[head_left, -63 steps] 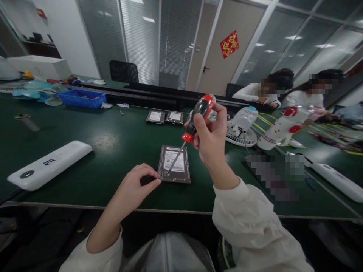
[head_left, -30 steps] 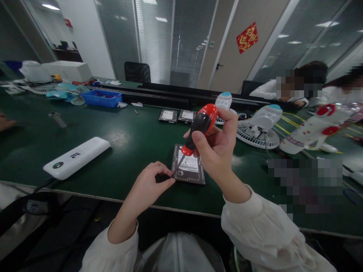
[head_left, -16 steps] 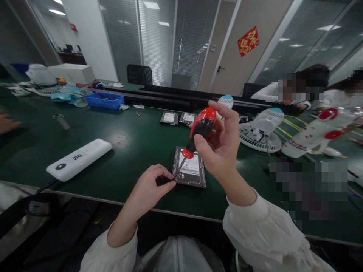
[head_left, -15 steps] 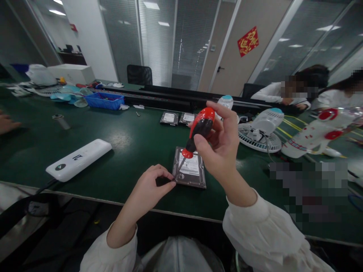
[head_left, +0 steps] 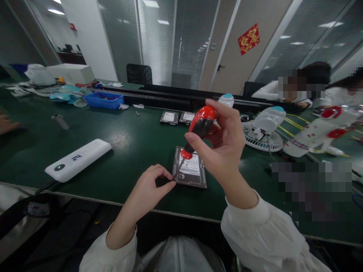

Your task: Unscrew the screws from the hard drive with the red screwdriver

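My right hand [head_left: 224,139] is closed around the red and black handle of a screwdriver [head_left: 202,122], thumb along its side. The tool leans, its thin shaft running down to the near left corner of a hard drive [head_left: 191,170]. This drive lies label up on the green table. At that corner, the thumb and forefinger of my left hand [head_left: 154,185] pinch around the screwdriver's tip. Whether a screw sits there is hidden by the fingertips.
Two more hard drives [head_left: 169,117] lie farther back. A white power bank [head_left: 78,160] with a cable is at left, near a small metal cylinder [head_left: 60,121]. Behind stands a blue basket [head_left: 104,101]. Fan parts [head_left: 263,136] are at right. Another person's hand [head_left: 8,122] shows at the left edge.
My right hand has turned slightly on the screwdriver handle, its thumb shifting left and the wrist a little right. My left hand and the hard drive stay in place.
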`<state>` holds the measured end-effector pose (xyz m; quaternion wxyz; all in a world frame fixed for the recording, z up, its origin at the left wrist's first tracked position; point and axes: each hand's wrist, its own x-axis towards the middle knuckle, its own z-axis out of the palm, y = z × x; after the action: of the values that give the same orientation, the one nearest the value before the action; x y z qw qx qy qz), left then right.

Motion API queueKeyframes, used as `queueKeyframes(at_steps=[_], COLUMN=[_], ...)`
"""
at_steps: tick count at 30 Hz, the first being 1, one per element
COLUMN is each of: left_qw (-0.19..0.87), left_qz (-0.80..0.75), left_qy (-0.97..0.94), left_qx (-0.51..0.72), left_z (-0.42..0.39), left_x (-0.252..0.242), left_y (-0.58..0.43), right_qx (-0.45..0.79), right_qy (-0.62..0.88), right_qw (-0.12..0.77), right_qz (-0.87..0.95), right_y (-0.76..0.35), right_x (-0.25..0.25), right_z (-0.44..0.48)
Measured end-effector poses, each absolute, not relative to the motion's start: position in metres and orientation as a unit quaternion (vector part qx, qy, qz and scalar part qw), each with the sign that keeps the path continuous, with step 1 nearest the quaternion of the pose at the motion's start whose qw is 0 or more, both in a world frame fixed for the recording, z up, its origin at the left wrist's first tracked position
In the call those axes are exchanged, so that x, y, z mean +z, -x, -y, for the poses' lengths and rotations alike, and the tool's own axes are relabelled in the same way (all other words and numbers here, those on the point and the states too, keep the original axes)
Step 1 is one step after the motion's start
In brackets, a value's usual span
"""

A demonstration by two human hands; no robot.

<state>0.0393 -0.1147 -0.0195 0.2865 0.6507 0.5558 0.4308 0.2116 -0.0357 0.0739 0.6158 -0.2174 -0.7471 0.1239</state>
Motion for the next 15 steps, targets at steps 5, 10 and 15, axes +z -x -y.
queueKeyframes(at_steps=[5, 10, 15], left_qw=[0.285, 0.291, 0.307], left_qz=[-0.560, -0.561, -0.549], left_qy=[-0.657, -0.656, -0.660], left_qx=[0.417, 0.413, 0.411], left_z=[0.1148, 0.1152, 0.1141], left_x=[-0.0190, -0.0189, -0.0189], left_y=[-0.0390, -0.0376, -0.0350], right_qx=[0.114, 0.122, 0.114], right_qy=[0.212, 0.213, 0.205], right_qw=[0.615, 0.612, 0.620], right_qz=[0.751, 0.752, 0.749], right_y=[-0.2126, -0.2123, -0.2120], right_x=[0.0708, 0.0705, 0.0706], right_z=[0.0370, 0.0398, 0.0397])
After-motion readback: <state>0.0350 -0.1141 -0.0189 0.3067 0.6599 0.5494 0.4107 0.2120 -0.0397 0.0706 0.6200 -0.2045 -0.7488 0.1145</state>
